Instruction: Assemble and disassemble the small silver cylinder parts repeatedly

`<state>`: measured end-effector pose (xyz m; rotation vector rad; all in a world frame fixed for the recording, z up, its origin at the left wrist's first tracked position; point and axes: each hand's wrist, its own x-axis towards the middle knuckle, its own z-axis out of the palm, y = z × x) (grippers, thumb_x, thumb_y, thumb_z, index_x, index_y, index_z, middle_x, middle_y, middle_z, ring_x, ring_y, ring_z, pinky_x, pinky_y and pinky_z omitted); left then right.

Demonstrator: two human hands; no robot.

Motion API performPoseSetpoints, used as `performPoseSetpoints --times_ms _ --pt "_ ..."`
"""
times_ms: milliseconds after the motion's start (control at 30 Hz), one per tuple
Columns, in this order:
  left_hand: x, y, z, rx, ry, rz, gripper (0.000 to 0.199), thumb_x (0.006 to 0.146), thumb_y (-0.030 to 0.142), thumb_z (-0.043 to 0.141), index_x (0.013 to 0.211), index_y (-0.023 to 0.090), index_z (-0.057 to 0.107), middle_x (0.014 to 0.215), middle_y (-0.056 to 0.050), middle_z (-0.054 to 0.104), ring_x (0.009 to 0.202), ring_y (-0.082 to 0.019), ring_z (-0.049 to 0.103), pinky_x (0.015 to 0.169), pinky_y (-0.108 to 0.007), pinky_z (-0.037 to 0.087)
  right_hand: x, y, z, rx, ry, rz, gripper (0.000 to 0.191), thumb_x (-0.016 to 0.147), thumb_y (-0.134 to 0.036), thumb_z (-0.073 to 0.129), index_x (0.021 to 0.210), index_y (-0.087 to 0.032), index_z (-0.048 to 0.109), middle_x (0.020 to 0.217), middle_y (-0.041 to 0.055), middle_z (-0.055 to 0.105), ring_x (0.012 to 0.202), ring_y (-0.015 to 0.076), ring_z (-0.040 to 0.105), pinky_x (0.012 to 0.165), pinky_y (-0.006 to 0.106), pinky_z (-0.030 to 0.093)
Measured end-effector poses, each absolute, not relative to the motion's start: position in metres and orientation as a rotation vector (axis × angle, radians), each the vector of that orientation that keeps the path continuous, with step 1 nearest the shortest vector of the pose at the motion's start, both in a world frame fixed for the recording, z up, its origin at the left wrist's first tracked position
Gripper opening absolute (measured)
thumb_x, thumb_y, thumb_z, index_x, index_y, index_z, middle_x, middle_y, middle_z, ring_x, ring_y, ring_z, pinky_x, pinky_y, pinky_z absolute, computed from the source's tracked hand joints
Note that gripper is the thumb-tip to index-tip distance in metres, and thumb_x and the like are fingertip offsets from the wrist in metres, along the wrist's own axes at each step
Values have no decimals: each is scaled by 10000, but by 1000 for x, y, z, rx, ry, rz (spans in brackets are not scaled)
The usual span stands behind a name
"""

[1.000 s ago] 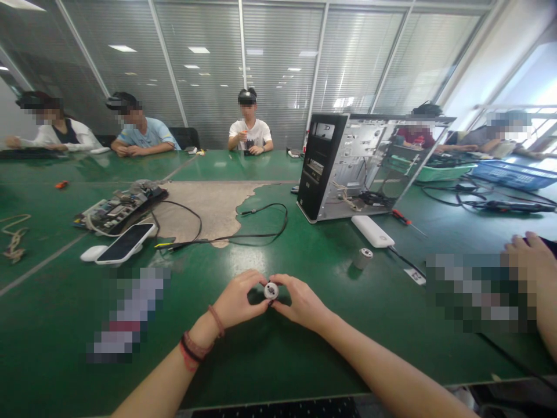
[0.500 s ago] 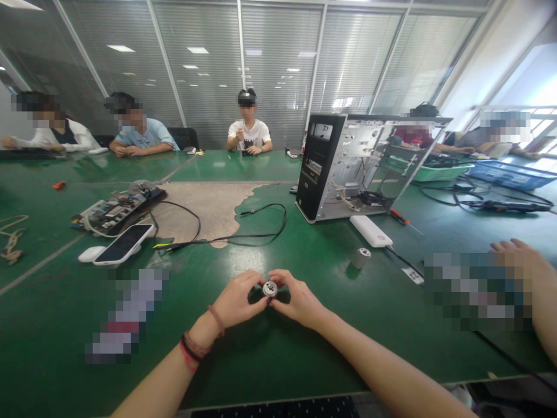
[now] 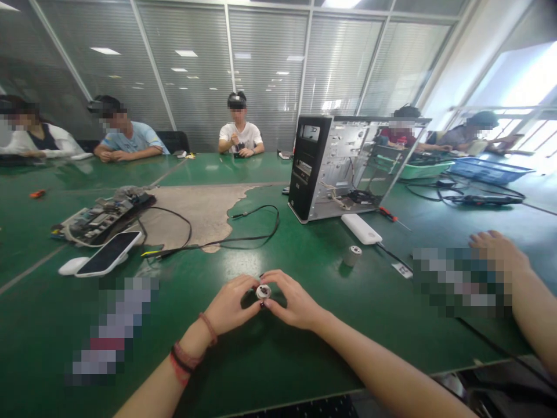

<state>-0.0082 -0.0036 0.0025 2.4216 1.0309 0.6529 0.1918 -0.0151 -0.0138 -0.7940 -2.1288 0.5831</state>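
Note:
A small round metal part with a dark centre is pinched between both hands, low over the green table. My left hand, with bracelets at the wrist, has its thumb and fingers closed on the part's left side. From the right, my right hand grips the same part with thumb and fingertips. A similar metal cylinder stands on the table beyond my right hand, beside a white power bank.
An open computer case stands behind the power bank, near a screwdriver. A circuit assembly, phone and black cable lie left. Another person's hand rests at right. Several people sit around the table.
The view has shifted slightly, so most things appear further left. Both hands still hold the metal part, and the fingertips of my right hand have moved a little around its top.

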Motion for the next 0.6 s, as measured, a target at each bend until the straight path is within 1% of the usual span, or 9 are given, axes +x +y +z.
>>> performPoseSetpoints --times_ms 100,233,467,600 --pt "-6 -2 1 2436 1032 637 206 810 275 576 996 188 582 955 -54 619 900 -208 570 816 -320 458 191 -15 -11 -785 -2122 578 300 824 -198 537 1121 -194 497 1152 97 544 1107 193 506 959 349 404" --pt "-5 -1 0 2436 1018 622 183 810 234 562 986 189 588 960 -54 623 914 -209 572 833 -327 463 191 -15 -10 -805 -2118 579 256 827 -175 517 1081 -203 513 1140 96 547 1085 194 517 944 354 415" --pt "-5 -1 0 2373 1026 647 245 770 214 591 1014 187 597 987 -55 634 932 -208 591 857 -328 474 190 -14 -14 -805 -2073 613 292 816 -176 536 1104 -204 500 1132 94 552 1087 199 519 947 359 411" --pt "-3 -1 -4 2322 1015 683 346 748 208 607 1092 195 574 1074 -58 638 986 -214 593 900 -336 463 190 -11 -16 -808 -2041 615 318 819 -201 538 1132 -202 478 1111 93 564 1064 205 531 936 368 418"
